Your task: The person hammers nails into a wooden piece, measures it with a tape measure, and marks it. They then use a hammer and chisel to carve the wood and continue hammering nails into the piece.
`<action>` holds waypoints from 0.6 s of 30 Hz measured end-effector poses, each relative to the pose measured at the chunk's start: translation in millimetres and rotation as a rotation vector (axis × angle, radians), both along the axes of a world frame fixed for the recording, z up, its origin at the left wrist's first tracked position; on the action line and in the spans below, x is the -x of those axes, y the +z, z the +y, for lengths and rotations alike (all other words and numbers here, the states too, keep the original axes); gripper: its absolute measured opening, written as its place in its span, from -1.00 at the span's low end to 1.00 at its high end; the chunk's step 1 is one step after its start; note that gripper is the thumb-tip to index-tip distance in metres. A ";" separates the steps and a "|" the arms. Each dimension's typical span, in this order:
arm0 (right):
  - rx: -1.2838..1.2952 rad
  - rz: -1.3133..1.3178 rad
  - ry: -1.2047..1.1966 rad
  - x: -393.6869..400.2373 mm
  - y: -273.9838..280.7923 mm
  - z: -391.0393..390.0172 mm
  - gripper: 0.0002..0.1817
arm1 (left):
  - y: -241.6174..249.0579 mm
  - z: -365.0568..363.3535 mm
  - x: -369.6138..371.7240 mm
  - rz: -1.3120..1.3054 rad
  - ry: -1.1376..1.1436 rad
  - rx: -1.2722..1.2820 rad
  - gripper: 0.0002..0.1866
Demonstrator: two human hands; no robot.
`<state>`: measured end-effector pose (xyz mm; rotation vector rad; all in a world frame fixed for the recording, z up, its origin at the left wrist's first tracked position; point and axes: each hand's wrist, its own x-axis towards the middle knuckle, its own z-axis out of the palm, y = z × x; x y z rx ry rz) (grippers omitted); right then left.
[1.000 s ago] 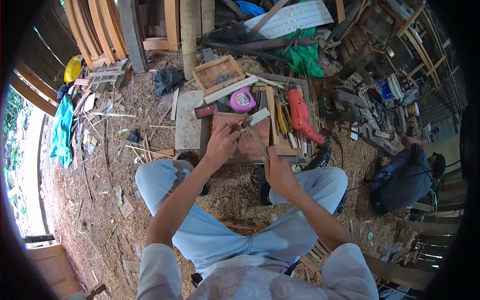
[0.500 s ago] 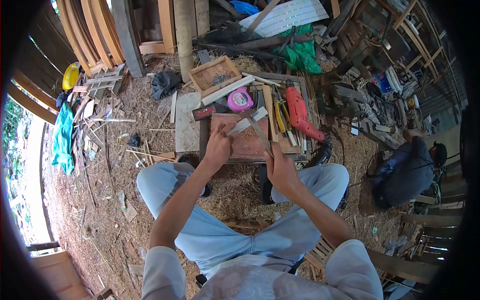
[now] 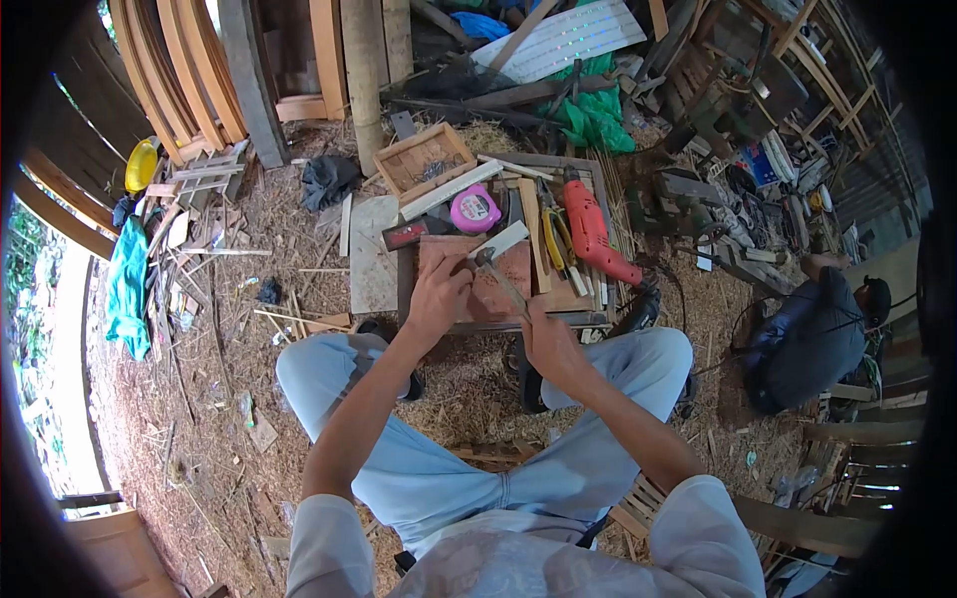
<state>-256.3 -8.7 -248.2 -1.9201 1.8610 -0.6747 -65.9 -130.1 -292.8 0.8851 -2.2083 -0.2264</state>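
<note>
Over the reddish board (image 3: 488, 299) on the low table (image 3: 573, 298), your left hand (image 3: 439, 296) grips the left end of a pale strip (image 3: 510, 237); your right hand (image 3: 554, 346) is closed around a slim tool (image 3: 509, 290), its far end at the strip. Just beyond lies a pink tape measure (image 3: 476, 208); to the right are yellow-handled pliers (image 3: 557, 237) and a red power drill (image 3: 594, 234).

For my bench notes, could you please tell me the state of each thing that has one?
Strip: held at one end
Tool: held over strip
Left hand: closed on strip
Right hand: closed on tool
Box: open, small bits inside
Tape: no blade showing
Drill: lying, unheld
Pliers: lying, unheld
</note>
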 end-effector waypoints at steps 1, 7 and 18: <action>-0.025 -0.026 -0.006 0.9 5.8 -3.8 -0.78 | 1.4 -2.8 -0.2 -0.005 -0.011 -0.036 -0.78; 0.063 -0.080 -0.008 -5.7 20.4 -0.1 -0.78 | -3.2 -0.7 -0.8 -0.027 0.035 0.021 -0.83; 0.092 -0.202 -0.051 -8.4 25.1 3.9 -0.80 | -2.2 -1.3 0.7 0.002 0.022 0.057 -0.86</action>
